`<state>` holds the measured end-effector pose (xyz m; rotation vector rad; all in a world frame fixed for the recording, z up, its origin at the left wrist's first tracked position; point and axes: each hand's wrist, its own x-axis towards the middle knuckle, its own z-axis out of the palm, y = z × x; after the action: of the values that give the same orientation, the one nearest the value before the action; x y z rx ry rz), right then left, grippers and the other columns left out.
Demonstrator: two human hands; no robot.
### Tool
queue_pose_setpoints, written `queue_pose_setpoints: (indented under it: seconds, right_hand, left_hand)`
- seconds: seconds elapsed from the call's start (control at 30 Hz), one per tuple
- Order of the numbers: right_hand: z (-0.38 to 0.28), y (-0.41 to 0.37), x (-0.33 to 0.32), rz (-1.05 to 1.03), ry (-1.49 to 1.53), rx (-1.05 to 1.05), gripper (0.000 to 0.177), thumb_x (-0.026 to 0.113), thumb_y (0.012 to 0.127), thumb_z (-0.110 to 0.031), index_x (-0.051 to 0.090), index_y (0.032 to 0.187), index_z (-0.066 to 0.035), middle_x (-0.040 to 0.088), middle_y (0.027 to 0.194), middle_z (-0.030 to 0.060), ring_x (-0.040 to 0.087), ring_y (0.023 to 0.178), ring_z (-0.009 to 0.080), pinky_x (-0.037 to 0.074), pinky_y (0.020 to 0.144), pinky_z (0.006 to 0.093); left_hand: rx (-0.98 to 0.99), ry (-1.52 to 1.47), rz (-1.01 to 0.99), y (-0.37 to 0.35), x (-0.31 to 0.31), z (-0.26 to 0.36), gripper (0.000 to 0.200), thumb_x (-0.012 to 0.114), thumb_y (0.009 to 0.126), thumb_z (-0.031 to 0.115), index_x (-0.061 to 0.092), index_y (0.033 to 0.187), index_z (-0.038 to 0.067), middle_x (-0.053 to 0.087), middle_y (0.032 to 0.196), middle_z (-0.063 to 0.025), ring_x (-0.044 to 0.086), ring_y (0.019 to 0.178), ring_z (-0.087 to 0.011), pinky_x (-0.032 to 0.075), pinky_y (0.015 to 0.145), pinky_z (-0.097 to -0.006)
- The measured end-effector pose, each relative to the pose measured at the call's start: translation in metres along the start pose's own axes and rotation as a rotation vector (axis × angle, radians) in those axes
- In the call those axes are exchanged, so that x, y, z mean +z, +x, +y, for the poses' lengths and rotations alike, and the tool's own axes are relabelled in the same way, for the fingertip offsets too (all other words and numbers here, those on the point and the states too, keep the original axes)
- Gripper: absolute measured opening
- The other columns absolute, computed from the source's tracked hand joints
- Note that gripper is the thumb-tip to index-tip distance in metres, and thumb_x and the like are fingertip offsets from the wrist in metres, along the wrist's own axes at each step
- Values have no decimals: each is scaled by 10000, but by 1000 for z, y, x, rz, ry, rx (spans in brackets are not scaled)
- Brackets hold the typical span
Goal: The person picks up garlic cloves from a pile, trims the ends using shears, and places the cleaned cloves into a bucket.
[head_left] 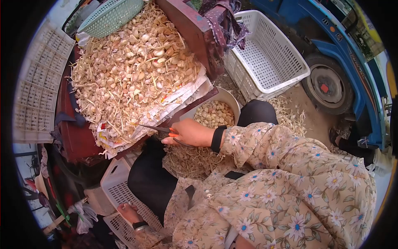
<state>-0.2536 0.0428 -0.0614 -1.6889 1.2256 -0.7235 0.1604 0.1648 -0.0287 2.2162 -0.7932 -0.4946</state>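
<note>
While a heap of unsorted garlic cloves and stalks (132,70) covers much of a dark red table (74,143), a seated worker's right hand (192,132) holds orange-and-black scissors (159,129) at the pile's near edge, fingers clamped around the handles, blades pointing toward the garlic. The left hand (129,212) is low over a white plastic crate (120,182), its fingers loosely bent; whether anything is between them cannot be told. Cleaner, stalkless cloves (214,115) lie inside a pale bucket (237,108) beside the right knee, and dry trimmings (190,159) sit between the worker's legs, with more scraps (290,114) on the ground. Judging by the two lots, a fair batch appears finished, but the far larger share, stalks and papery skins among it, lies on the table, suggesting work well short of complete.
</note>
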Motion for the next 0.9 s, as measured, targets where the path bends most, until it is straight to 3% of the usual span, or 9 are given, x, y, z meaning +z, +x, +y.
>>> queue_pose_setpoints:
  seconds: [0.07,0.13,0.23,0.33,0.43,0.47,0.53,0.73,0.9]
  right_hand:
    - [0,-1,-2,11,14,4,588,568,784,-545,563,703,38,555,628,213,554,619,386,420,564,419]
    - [-1,0,-5,9,24,19,589,565,786,-544,564,700,38,553,621,210,554,614,385,420,561,421]
    - [-1,0,-4,45,31,17,578,560,788,-547,567,704,25,550,610,197,556,606,378,423,553,420]
    - [1,3,-1,100,43,-16,573,561,785,-551,552,683,13,542,593,185,553,594,375,423,546,415]
    - [0,7,-5,116,52,-30,573,568,780,-548,544,669,13,537,586,181,549,583,373,422,543,414]
    - [-3,7,-9,109,51,-26,572,573,778,-547,543,666,13,537,585,180,547,579,371,421,541,412]
    - [-3,9,-12,113,56,-15,569,582,774,-541,542,661,15,537,585,179,545,573,369,420,538,409]
    - [3,10,-14,150,73,-2,567,598,766,-533,545,662,21,540,588,182,545,572,366,418,533,405]
    - [0,7,-15,166,90,-17,569,601,762,-536,546,665,22,543,590,182,549,576,368,418,530,405]
  left_hand:
    - [-113,197,-12,6,-16,-38,101,491,844,85,415,907,60,495,669,-104,508,517,-179,423,462,-277]
    - [-109,814,-132,10,-29,-67,207,549,822,107,461,994,30,560,748,-167,573,572,-256,472,509,-340]
    - [312,1430,-230,24,-39,-89,363,615,788,133,500,1105,0,609,854,-203,609,657,-307,501,575,-379]
    - [270,688,-303,32,17,26,263,604,800,103,589,1033,-18,625,938,-174,614,708,-250,492,616,-330]
    - [627,248,-327,12,99,142,201,558,820,58,593,1007,-8,589,850,-86,575,653,-174,470,588,-279]
    - [1071,286,-314,22,125,163,181,574,810,55,603,977,-8,592,853,-97,578,679,-184,464,608,-287]
    - [1155,276,-381,32,180,196,184,602,788,62,617,959,-3,594,858,-122,581,715,-213,459,627,-303]
    - [1042,584,-405,66,268,224,235,664,685,125,653,902,35,596,809,-146,573,700,-284,459,662,-359]
    - [1128,649,-379,47,260,229,160,679,670,129,616,760,12,587,759,-148,567,671,-291,447,625,-374]
